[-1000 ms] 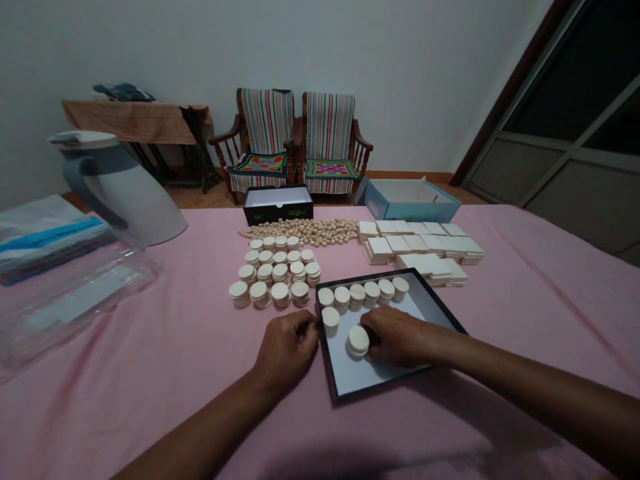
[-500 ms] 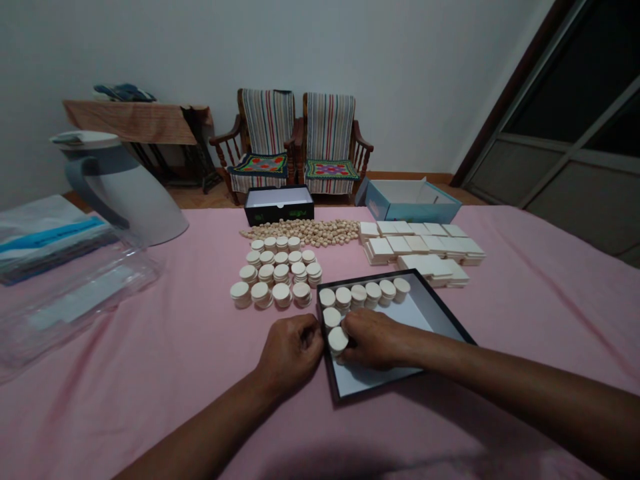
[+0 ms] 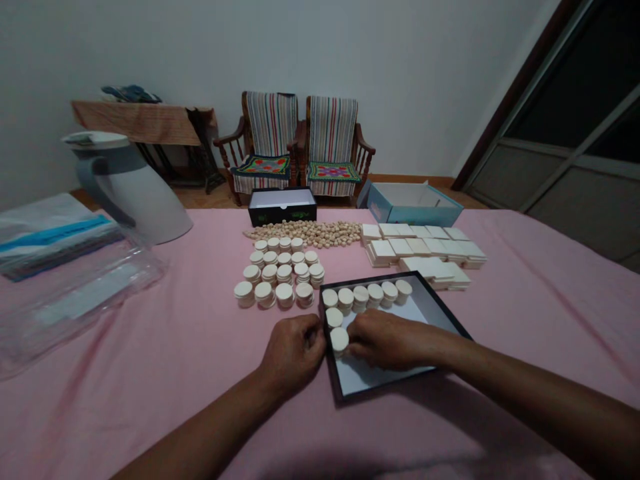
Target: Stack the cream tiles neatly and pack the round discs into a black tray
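Note:
A shallow black tray (image 3: pixel 440 313) with a white floor lies on the pink cloth. Along its far edge runs a row of pale round disc stacks (image 3: pixel 367 295), and one more stack (image 3: pixel 334 317) sits below the row's left end. My right hand (image 3: pixel 387 340) rests inside the tray, fingers closed on a small stack of discs (image 3: pixel 339 341) by the left wall. My left hand (image 3: pixel 295 350) is curled against the tray's left rim, fingers closed on the edge.
More disc stacks (image 3: pixel 280 273) stand left of the tray, small wooden beads (image 3: pixel 310 232) behind them, square pale tiles (image 3: pixel 425 250) to the right. A black box (image 3: pixel 283 205), a blue box (image 3: pixel 410 202), a white jug (image 3: pixel 130 190) and clear plastic packs (image 3: pixel 65 267) lie around.
My right hand slid a stack of discs from the tray's middle leftward to the left wall, under the second-row stack. The left hand stayed at the rim.

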A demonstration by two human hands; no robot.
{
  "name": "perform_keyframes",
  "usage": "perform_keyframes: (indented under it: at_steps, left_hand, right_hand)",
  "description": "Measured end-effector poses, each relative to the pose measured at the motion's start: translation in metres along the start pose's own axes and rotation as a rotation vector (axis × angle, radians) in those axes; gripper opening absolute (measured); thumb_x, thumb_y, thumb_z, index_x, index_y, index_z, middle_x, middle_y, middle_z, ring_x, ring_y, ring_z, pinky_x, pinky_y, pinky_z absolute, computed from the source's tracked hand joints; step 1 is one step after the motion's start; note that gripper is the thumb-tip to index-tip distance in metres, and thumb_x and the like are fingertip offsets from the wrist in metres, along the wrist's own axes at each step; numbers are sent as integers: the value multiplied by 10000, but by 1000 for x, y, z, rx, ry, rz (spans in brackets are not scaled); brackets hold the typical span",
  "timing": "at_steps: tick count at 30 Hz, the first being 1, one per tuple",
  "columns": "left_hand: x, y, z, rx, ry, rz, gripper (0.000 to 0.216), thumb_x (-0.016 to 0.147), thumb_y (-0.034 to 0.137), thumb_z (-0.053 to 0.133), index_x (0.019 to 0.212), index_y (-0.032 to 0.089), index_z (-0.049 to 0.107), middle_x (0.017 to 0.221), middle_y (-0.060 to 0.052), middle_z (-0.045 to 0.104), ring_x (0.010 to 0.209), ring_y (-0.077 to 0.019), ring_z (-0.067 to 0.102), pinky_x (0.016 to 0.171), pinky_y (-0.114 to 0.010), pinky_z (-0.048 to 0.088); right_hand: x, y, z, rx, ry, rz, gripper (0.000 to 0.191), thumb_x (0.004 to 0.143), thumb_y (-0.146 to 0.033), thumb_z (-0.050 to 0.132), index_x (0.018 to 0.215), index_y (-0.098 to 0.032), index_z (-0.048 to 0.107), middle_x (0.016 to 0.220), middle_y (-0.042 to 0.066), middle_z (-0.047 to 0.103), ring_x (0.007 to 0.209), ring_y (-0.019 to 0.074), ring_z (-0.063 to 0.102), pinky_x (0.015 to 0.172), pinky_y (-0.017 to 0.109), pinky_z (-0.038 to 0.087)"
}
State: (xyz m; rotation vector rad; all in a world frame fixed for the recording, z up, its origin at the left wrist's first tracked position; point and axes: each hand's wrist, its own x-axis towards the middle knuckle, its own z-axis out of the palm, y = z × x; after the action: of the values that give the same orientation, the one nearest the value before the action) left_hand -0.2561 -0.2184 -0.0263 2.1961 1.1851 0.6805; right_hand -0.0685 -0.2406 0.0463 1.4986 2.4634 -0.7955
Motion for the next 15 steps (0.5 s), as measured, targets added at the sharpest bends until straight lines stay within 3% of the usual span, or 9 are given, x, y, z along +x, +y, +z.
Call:
perform_keyframes:
  at_steps: [6,11,15]
  left_hand:
    - [-1,-2,0,-18,2,0,207,750,158,473,544,162,450,495,36,433,472,-87,398,472,-214,227]
    - [0,-1,-3,-112,57,-29,158,740,136,449,606,158,531,519,32,473,482,-94,418,473,-206,263]
    - [1,0,-6,-266,134,-92,163,732,106,401,704,167,549,565,34,522,484,-100,468,480,-195,328]
  right_hand:
    - [-3,-3,-1,-24,23,0,248,802,-277,508,746,-111,684,691,85,647,574,130,507,509,237,278]
    - [-11,-4,-35,-33,45,34,293,826,-347,512,716,-133,680,655,68,652,549,127,526,497,229,286]
    - [15,10,-63,-82,208,63,202,816,-263,524,779,-143,682,705,61,673,593,132,554,538,226,332]
